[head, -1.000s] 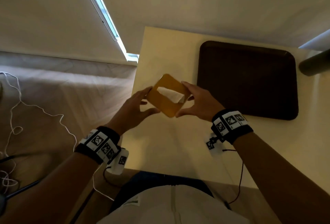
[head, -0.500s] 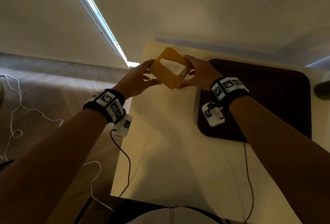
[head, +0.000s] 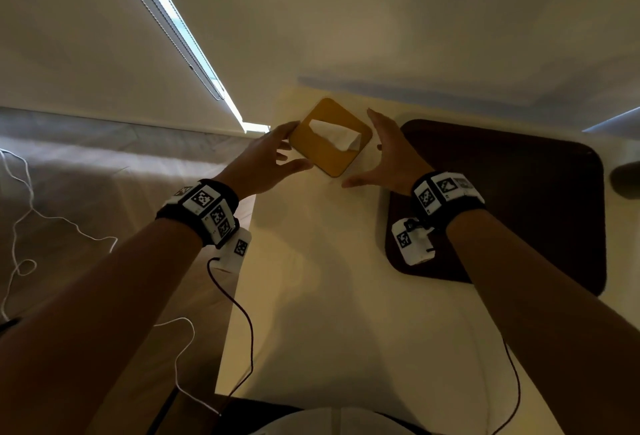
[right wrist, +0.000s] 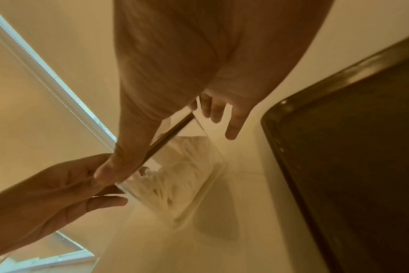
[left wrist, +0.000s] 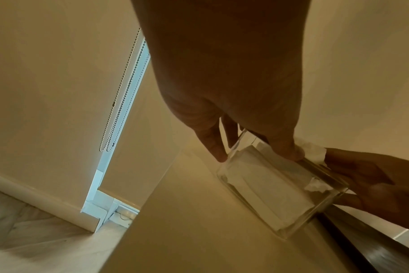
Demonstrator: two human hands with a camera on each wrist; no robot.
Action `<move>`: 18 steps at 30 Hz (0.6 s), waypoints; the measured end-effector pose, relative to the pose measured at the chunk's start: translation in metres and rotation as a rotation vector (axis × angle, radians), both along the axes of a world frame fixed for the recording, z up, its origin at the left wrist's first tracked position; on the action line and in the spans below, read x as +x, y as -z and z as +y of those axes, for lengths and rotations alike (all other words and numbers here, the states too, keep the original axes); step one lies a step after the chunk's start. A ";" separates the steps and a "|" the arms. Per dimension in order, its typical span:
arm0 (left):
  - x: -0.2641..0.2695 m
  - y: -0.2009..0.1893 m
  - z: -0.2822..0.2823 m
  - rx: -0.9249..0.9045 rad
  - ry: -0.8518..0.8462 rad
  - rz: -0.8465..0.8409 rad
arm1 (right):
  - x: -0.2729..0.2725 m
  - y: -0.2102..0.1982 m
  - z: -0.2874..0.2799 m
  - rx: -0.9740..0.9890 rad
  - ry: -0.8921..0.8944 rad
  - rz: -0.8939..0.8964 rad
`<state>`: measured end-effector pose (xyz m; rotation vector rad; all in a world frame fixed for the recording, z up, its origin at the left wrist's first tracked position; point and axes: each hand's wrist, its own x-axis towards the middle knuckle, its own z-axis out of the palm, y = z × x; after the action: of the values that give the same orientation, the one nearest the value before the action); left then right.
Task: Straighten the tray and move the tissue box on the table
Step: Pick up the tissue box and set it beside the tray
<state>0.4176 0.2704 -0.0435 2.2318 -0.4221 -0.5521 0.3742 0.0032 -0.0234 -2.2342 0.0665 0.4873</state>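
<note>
Both arms stretched out over table [head: 311, 296]. Left hand [head: 266, 154] loose, straight fingertips touching box [head: 329, 157] corner. Right hand [head: 388, 154] spread flat beside box, gripping nothing.

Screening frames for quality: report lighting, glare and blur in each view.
Head view: dim and warm, window strip blown out, tray almost black. Left wrist view: left hand in shadow, tissue box fairly sharp. Right wrist view: tissue box softly blurred, tray rim glinting.

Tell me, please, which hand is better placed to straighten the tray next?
Probably right: the right hand is open beside the tray; the left hand sits beyond the box, farther off.
</note>
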 end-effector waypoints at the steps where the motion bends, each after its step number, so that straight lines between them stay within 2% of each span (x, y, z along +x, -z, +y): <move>1: 0.002 0.000 0.001 0.006 0.021 -0.016 | -0.008 0.002 0.002 0.036 0.068 -0.005; 6: 0.014 -0.006 0.003 -0.024 0.025 -0.035 | -0.054 0.011 0.039 0.302 0.450 0.028; 11: 0.026 -0.013 -0.006 -0.008 -0.002 -0.015 | -0.059 0.015 0.079 0.472 0.604 -0.024; 14: 0.027 -0.016 -0.009 -0.006 0.009 -0.022 | -0.052 0.016 0.083 0.465 0.628 -0.065; 18: 0.023 -0.019 -0.010 -0.017 -0.047 -0.018 | -0.041 0.014 0.072 0.405 0.506 -0.079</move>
<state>0.4402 0.2607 -0.0246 2.2259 -0.3807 -0.5023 0.3335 0.0752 -0.0373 -1.7508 0.4397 0.1183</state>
